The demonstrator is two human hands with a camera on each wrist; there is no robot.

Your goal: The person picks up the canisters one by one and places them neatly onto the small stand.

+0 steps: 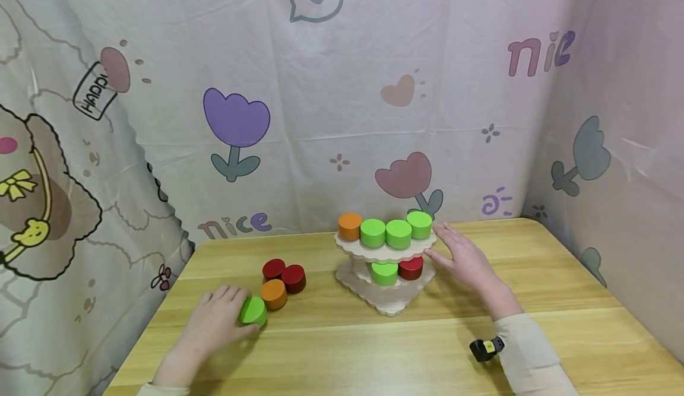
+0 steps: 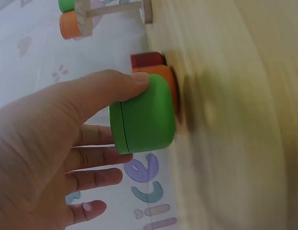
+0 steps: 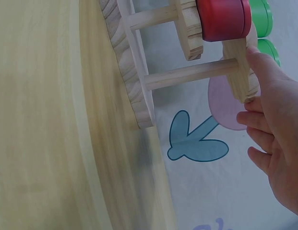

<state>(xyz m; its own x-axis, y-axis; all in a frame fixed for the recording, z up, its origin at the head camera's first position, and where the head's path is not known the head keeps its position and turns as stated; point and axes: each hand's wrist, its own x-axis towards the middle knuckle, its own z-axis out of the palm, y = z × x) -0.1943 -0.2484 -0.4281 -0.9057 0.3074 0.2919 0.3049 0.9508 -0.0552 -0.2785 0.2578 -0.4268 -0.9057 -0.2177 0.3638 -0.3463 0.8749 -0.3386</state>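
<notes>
One green block (image 1: 253, 312) is pinched in your left grip (image 1: 216, 319), thumb on one side and fingers on the other, low at the left part of the desk (image 1: 374, 354); whether its underside touches the wood you cannot tell from here. Just behind it and to its right stands an orange block (image 1: 274, 294), with two red blocks (image 1: 294, 279) side by side beyond that.

Farther right, your right grip (image 1: 465, 259) pinches the right corner of the top tier of the wooden stand (image 1: 386, 253), thumb toward you and the other fingers past the corner. That tier bears, left to right, a second orange block (image 1: 350, 227) and three green blocks (image 1: 398, 234). Below, a tier holds another green block (image 1: 384, 273) next to another red block (image 1: 411, 269). The stand's base rests on the desk.

A small black device (image 1: 485, 349) sits at your pale right sleeve (image 1: 534, 354). Behind everything hangs a light cloth (image 1: 331, 87) printed with tulips and hearts.
</notes>
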